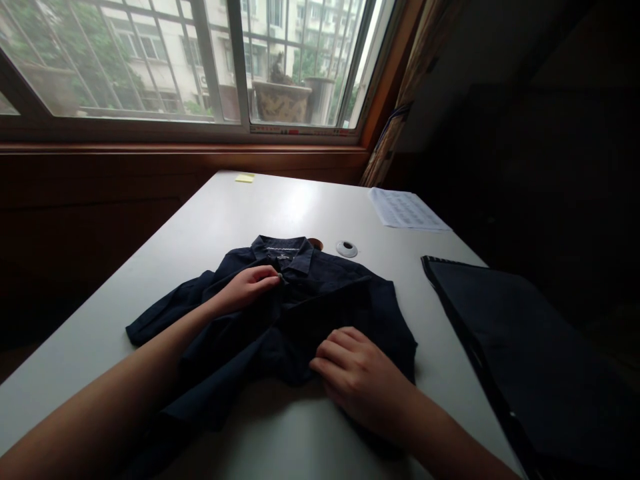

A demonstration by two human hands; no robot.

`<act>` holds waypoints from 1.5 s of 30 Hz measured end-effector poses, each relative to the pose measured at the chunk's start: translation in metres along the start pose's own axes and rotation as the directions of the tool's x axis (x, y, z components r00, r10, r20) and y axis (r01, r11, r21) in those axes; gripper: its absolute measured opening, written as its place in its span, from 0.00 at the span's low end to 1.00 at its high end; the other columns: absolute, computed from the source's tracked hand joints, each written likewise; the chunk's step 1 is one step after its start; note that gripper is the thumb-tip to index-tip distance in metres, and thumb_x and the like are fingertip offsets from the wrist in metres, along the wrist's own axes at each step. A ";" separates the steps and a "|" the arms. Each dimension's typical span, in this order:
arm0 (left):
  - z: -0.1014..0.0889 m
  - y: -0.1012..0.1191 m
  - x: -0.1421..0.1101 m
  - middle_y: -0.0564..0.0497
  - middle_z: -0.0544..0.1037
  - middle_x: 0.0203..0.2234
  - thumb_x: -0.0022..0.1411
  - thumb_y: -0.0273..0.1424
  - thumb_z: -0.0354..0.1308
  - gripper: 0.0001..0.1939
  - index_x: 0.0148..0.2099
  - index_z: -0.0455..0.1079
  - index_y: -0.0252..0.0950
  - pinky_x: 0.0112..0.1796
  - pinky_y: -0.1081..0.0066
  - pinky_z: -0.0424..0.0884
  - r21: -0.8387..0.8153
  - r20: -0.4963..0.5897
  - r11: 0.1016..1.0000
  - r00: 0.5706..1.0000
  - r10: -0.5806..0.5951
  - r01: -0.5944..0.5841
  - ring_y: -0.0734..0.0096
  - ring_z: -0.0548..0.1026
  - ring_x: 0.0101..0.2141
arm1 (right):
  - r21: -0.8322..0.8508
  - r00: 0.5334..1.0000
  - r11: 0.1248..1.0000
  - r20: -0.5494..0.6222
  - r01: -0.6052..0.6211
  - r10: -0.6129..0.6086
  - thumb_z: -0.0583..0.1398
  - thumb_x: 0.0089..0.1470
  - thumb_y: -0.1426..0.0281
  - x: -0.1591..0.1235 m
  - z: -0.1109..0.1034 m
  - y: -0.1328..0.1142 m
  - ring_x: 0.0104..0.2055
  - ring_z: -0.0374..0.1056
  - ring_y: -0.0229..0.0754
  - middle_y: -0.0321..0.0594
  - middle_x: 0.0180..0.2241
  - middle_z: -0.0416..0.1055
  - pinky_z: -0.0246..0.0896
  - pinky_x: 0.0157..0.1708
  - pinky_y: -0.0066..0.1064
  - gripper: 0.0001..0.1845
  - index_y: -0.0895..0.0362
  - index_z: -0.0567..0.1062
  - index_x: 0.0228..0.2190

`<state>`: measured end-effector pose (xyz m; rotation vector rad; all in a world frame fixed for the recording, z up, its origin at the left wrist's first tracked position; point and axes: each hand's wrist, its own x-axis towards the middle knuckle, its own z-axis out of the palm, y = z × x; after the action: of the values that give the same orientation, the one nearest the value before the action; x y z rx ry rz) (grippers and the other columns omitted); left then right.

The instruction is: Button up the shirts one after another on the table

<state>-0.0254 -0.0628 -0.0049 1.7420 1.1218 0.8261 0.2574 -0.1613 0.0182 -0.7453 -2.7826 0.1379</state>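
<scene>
Left hand (250,287): pinching navy collared cloth shirt (300,320), mid-frame
Right hand (356,373): curled, grip unclear
Shirt: likely straightening; next needs tension

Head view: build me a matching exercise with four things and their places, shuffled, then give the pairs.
Things
1. Left hand
2. Right hand
3. Yellow note
4. Printed paper

Places
A. at the near edge of the dark shirt
B. by the far right corner of the table
C. just below the collar
D. by the table's far left corner

Pairs: 1-C, 2-A, 3-D, 4-B
</scene>
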 end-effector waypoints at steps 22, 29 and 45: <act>0.020 0.007 -0.009 0.50 0.79 0.33 0.66 0.36 0.58 0.09 0.40 0.73 0.35 0.38 0.72 0.69 0.268 0.087 0.931 0.968 0.233 -0.248 0.69 0.75 0.34 | 0.173 0.995 0.985 -0.101 0.025 -0.008 0.55 0.62 0.70 -0.001 -0.010 0.008 0.28 0.65 0.40 0.36 0.27 0.72 0.59 0.41 0.41 0.13 0.59 0.72 0.47; 0.027 0.006 -0.009 0.49 0.78 0.33 0.66 0.35 0.58 0.08 0.40 0.73 0.35 0.38 0.71 0.68 0.394 0.113 0.860 0.945 0.306 -0.325 0.67 0.75 0.35 | -0.036 0.965 0.969 -0.085 0.244 -0.246 0.54 0.67 0.74 0.012 0.000 -0.021 0.46 0.68 0.42 0.42 0.58 0.69 0.63 0.44 0.36 0.20 0.53 0.68 0.58; 0.029 0.007 -0.011 0.48 0.77 0.33 0.66 0.35 0.58 0.07 0.39 0.72 0.36 0.36 0.71 0.67 0.451 0.140 0.811 0.927 0.347 -0.372 0.68 0.74 0.35 | -0.049 0.971 0.972 -0.041 0.232 -0.234 0.57 0.65 0.74 0.016 0.013 -0.022 0.33 0.66 0.38 0.42 0.45 0.74 0.64 0.26 0.30 0.16 0.56 0.71 0.53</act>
<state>-0.0017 -0.0835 -0.0108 2.4289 1.0251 0.7621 0.2298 -0.1721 0.0122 -0.4198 -2.8098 0.0150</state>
